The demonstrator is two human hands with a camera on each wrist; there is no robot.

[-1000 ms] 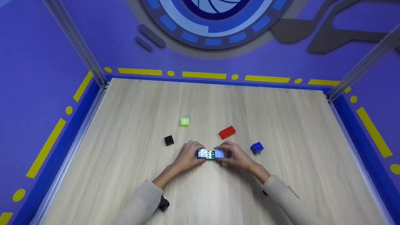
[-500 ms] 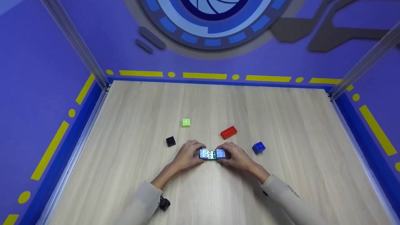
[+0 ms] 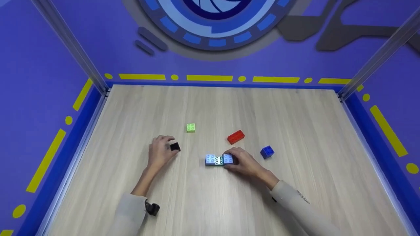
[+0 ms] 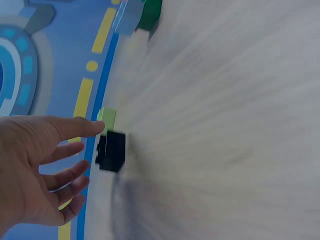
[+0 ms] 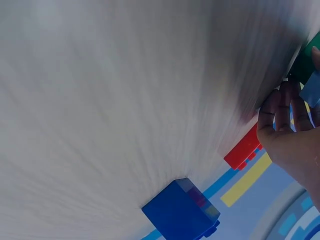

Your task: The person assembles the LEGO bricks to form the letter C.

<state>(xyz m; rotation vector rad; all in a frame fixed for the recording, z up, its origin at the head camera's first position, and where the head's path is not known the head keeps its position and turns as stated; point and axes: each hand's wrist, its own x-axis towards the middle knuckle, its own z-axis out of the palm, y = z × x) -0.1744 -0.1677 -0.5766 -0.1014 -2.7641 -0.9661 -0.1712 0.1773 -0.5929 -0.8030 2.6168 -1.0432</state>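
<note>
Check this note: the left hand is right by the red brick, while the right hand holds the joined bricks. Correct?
Not quite: the left hand is right by the black brick, as the head view shows. The right hand does hold the joined bricks.

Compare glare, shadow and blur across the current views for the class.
Head view: fairly crisp, what looks like white glare on the middle of the joined bricks, soft shadow beside the right sleeve; left wrist view: dimmer, tabletop grain smeared, soft shadow below the black brick; right wrist view: streaky tabletop, dark shadow beside the right hand.
</note>
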